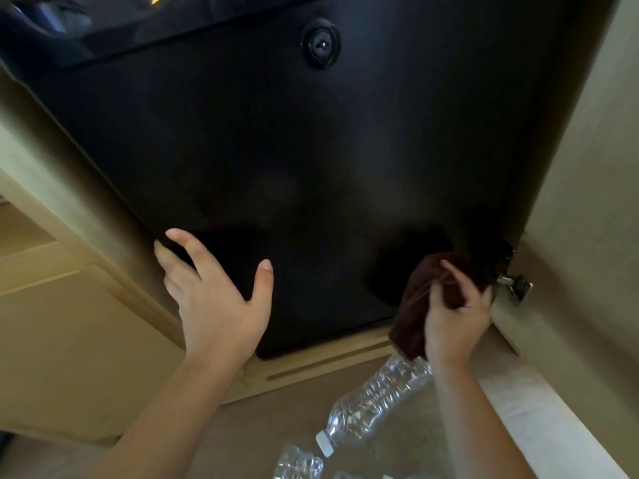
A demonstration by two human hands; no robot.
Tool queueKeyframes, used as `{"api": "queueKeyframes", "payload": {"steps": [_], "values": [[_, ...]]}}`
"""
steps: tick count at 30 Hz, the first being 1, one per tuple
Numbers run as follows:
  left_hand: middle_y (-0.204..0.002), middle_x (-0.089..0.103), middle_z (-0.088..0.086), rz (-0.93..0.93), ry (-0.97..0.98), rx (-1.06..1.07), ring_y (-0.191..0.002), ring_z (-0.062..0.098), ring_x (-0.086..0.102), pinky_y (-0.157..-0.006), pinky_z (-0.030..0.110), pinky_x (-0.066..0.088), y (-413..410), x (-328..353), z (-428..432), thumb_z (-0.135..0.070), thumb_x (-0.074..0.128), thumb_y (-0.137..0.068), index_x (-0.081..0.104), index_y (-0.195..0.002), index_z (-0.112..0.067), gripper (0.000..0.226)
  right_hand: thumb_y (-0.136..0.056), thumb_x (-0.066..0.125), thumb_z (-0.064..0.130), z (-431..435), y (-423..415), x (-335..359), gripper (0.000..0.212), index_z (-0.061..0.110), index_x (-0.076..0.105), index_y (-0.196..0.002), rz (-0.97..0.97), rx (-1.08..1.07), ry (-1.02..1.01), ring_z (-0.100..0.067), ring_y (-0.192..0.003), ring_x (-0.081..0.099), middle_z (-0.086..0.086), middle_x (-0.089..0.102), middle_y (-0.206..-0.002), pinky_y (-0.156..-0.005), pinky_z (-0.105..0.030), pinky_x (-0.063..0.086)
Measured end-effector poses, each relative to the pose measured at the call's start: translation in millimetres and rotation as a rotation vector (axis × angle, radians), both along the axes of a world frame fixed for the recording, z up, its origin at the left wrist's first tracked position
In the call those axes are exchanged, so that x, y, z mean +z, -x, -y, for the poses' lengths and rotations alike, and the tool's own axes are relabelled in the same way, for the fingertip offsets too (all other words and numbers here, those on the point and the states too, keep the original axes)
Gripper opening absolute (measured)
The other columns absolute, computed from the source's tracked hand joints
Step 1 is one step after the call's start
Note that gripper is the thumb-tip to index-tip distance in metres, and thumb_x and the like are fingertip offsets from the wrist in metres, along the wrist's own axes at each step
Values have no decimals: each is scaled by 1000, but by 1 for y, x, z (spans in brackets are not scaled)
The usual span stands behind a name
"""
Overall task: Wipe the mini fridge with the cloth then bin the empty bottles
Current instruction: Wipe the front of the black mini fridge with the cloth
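Observation:
The black mini fridge [294, 150] fills the upper middle of the view, its door shut, with a round lock [321, 43] near the top. My right hand [456, 316] grips a dark brown cloth [420, 305] pressed against the fridge door's lower right corner. My left hand [214, 292] is spread open, its fingers at the door's lower left edge. A clear empty plastic bottle [373, 399] with a white cap lies on the floor below my right hand. A second crumpled bottle [297, 461] lies at the bottom edge.
The fridge sits inside a light wooden cabinet [86, 340]. The cabinet's open door [587, 219] stands at the right, with a metal hinge [515, 286] close to my right hand. Beige floor [262, 426] lies below, and more clear plastic shows at the bottom edge.

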State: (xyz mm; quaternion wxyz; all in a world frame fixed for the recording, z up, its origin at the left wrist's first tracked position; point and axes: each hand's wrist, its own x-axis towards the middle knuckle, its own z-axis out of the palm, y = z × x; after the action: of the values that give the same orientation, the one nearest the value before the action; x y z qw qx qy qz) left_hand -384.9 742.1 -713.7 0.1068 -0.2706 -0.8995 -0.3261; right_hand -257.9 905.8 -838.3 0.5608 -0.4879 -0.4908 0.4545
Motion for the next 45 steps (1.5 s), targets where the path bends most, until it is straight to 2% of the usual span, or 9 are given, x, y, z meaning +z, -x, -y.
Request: {"api": "queueKeyframes", "payload": {"steps": [4, 9, 15, 21, 24, 30, 35, 39, 45], "values": [[-150, -11, 24, -15, 0, 14, -135, 42, 5, -107, 46, 19, 1, -3, -2, -44, 54, -82, -16, -143, -8, 99, -81, 60, -5, -18, -13, -4, 32, 8, 64, -110, -16, -103, 44, -30, -124, 42, -23, 37, -139, -83, 10, 23], [-149, -11, 26, -11, -16, 19, -133, 44, 7, -106, 46, 21, 1, -4, -4, -45, 53, -83, -16, -142, -6, 99, -81, 63, -1, 18, 13, 14, 32, 17, 66, -108, -48, -10, 49, -32, -125, 42, -21, 39, -137, -93, -2, 28], [-150, -14, 24, 23, -41, -19, -136, 41, 1, -108, 44, 19, 1, -1, -1, -46, 49, -83, -17, -143, -9, 96, -81, 65, 3, 95, 57, 39, 30, 29, 67, -97, -163, 215, 118, -10, -124, 39, -14, 44, -137, -77, 11, 26], [-152, -8, 21, -13, -99, -95, -137, 37, 6, -107, 40, 17, 6, -4, 14, -44, 44, -87, -12, -145, -14, 86, -78, 67, -1, 119, 61, 60, 38, 34, 69, -91, -206, 240, 25, -9, -109, 55, -9, 53, -122, -85, -5, 42], [-153, -5, 17, 15, -131, -137, -138, 32, 6, -107, 36, 16, 8, -2, 21, -47, 38, -83, -9, -145, -20, 83, -76, 67, -4, 126, 56, 68, 37, 30, 68, -93, -175, 184, 17, -5, -106, 55, -13, 58, -118, -82, -1, 39], [-148, 24, 16, 100, -93, -133, -135, 30, 24, -105, 36, 26, -11, 21, 50, -43, 32, -85, 19, -145, -13, 69, -76, 67, -6, 148, 32, 121, 41, 32, 66, -92, -47, 277, 29, 4, -102, 55, -2, 60, -108, -81, -1, 40], [-121, 57, 9, 55, 32, -249, -107, 26, 57, -89, 42, 47, -22, 74, 88, -31, 37, -88, 55, -122, -6, 46, -76, 68, -4, 165, 8, 176, 43, 37, 67, -90, 84, 323, 104, -1, -103, 57, 5, 61, -109, -85, -6, 42], [-110, 63, 6, 86, 88, -245, -94, 26, 61, -81, 39, 49, -30, 126, 116, -27, 40, -87, 62, -112, -6, 40, -76, 68, -4, 180, -4, 231, 44, 39, 66, -89, 158, 329, 180, 0, -101, 57, 5, 61, -108, -82, -2, 39], [-104, 65, 5, 186, 147, -197, -90, 24, 62, -80, 36, 49, -50, 212, 147, -27, 39, -86, 64, -108, -8, 39, -77, 69, 1, 202, -14, 331, 41, 40, 66, -88, 253, 385, 278, -8, -99, 61, 0, 67, -104, -90, -24, 46]]}}
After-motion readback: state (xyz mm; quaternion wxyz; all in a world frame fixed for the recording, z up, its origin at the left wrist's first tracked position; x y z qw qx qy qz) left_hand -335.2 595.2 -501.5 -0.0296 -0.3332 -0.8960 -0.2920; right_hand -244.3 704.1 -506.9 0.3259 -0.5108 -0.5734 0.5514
